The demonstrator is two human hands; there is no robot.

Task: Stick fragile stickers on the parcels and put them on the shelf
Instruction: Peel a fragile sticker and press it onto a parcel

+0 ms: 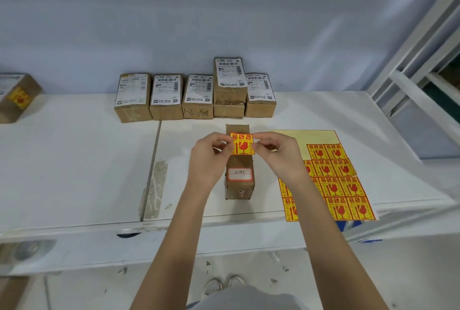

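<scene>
Nearest the camera, both forearms reach forward over the front lip of the white table (74,160). Left hand (207,160) and right hand (281,154) each pinch a side edge of one fragile sticker (242,143), thumb and forefinger closed on it, other fingers curled behind. The sticker hangs over the far half of a long brown parcel (239,180) lying end-on between the wrists; whether it touches the cardboard cannot be told. A small red-bordered label (240,174) sits on the parcel's near top, writing too small to read. Just right, the sticker sheet (333,185) overhangs the table's front edge, its left column partly hidden by the right wrist; its far strip is bare backing. Left of the parcel, a seam with old tape residue, then open tabletop. Farther back, a row of parcels (196,97) stands against the wall, one stacked higher, shipping labels blurred. Far left, another parcel (17,97) bearing a yellow sticker is cut off by the frame. At far right, the white shelf frame (408,71), only partly in view.
</scene>
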